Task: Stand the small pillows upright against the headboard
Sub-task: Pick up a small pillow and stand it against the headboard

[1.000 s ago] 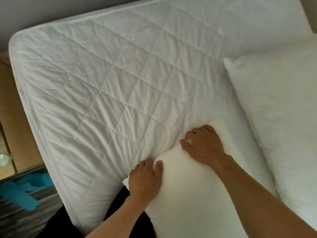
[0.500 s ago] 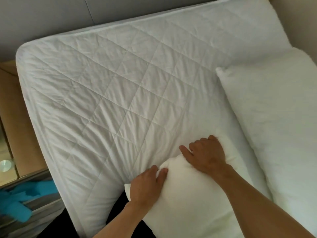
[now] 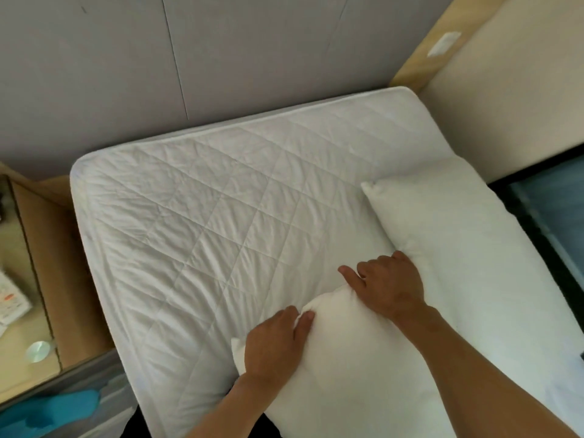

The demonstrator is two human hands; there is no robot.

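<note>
Two hands grip a small white pillow at the near edge of the bed.

The left hand [image 3: 275, 339] pinches the top edge of the small pillow [image 3: 347, 368], and the right hand [image 3: 390, 287] closes on its upper right corner. The pillow lies on the quilted mattress [image 3: 205, 235], just beside a second pillow [image 3: 467, 241] on the right. The grey headboard [image 3: 221, 58] stands well apart, behind the mattress.

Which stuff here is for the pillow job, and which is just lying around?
For the job: held pillow, other pillow, left hand, right hand, grey headboard.

Just lying around: round silver thing, blue cloth, papers.
</note>
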